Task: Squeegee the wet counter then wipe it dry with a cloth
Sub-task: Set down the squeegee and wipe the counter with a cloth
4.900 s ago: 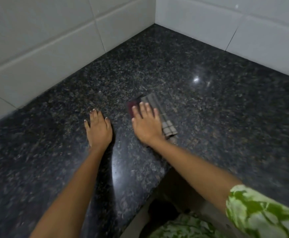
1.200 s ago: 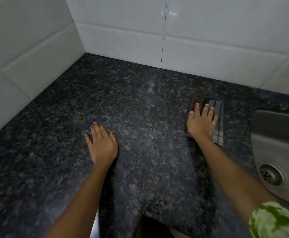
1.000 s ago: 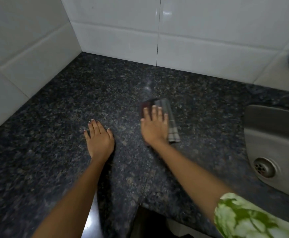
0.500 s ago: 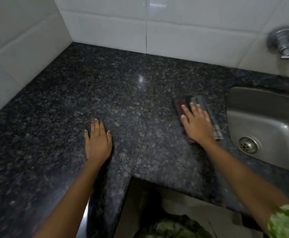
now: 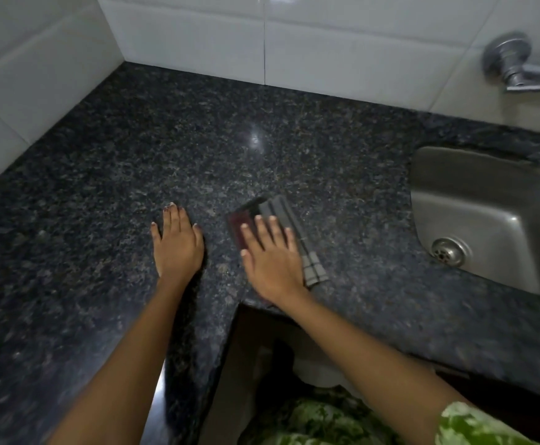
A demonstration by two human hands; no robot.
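Note:
A folded cloth (image 5: 281,213), grey checked with a dark red edge, lies flat on the black speckled granite counter (image 5: 230,149) near its inner front corner. My right hand (image 5: 272,255) presses on the cloth with straight fingers and covers most of it. My left hand (image 5: 177,242) rests flat on the bare counter just left of the cloth, fingers straight. No squeegee is in view.
A steel sink (image 5: 487,220) with a drain (image 5: 448,252) is set into the counter at the right, a metal tap (image 5: 519,65) on the wall above it. White tiled walls (image 5: 198,36) close the back and left. The counter's front edge (image 5: 239,303) lies under my right wrist.
My right hand has slid the cloth leftward from beside the sink toward my left hand and nearer the front edge. My left hand has stayed put.

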